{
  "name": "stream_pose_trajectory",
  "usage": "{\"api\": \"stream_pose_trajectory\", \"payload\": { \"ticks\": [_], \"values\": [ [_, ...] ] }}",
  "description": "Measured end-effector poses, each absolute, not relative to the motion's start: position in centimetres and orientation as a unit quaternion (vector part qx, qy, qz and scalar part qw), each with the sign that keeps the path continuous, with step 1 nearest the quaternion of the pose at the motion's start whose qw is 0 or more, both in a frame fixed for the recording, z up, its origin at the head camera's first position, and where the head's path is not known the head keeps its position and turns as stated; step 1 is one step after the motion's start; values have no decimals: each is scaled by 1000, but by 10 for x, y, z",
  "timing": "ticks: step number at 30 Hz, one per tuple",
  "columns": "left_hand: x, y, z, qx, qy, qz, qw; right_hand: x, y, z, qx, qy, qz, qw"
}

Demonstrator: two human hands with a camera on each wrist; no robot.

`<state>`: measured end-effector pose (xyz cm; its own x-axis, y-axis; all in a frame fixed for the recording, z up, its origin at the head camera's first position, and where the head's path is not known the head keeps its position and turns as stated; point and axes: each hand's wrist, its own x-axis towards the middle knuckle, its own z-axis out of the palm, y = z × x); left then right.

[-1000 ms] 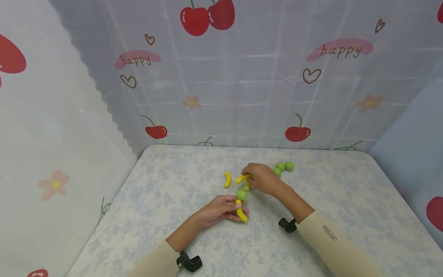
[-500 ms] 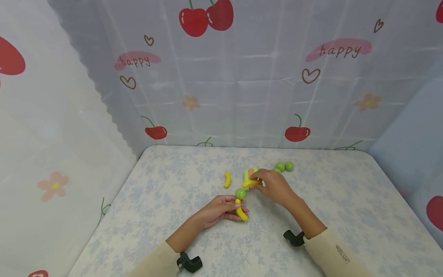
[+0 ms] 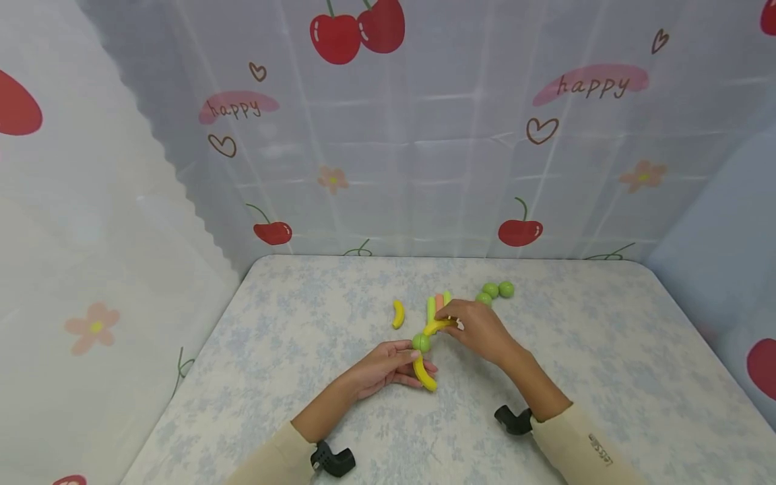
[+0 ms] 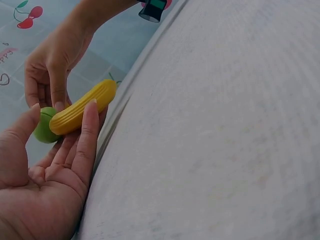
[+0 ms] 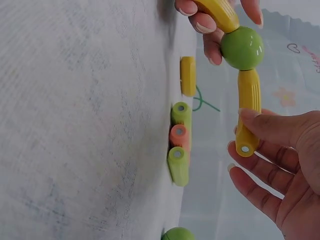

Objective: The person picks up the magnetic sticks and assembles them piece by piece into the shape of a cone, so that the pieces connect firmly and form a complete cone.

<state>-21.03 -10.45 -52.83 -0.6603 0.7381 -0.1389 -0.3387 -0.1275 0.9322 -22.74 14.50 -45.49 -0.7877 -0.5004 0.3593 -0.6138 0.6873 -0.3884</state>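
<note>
Nearest me, my left hand (image 3: pixel 388 369) keeps its grip on a curved yellow plastic-looking bar (image 3: pixel 427 378), thumb and fingers closed only to the bar's thickness; a silvery disc (image 5: pixel 245 149) shows at its free end. A glossy green ball (image 3: pixel 421 343) sits against its other end. Past that ball comes what has just changed: a second curved yellow bar (image 5: pixel 218 13), slightly short of it half a second ago, now touches it, so I judge that the ball links both bars into one piece between my hands. My right hand (image 3: pixel 480 331) pinches this second bar, its grip equally narrow. Beyond, on the pale blue-patterned tabletop (image 3: pixel 291 350), lie two straight light-green rods (image 5: pixel 179 171) with an orange rod (image 5: pixel 179 135) between them, a third curved yellow bar (image 3: pixel 398 314) to their left, and, farther right, three more green balls (image 3: pixel 506 289).
</note>
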Motion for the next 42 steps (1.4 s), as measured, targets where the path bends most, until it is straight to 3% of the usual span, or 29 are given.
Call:
{"api": "stream_pose_trajectory", "payload": {
  "ticks": [14,27,42],
  "values": [
    [-210,-105,-527,179,544,727,380,-219,130,-457,326,-907,258,66],
    [-209,-106,-526,175,553,721,380,-216,123,-463,353,-885,297,59],
    [-209,-104,-526,162,559,720,377,-231,155,-458,298,-885,357,30]
  ]
}}
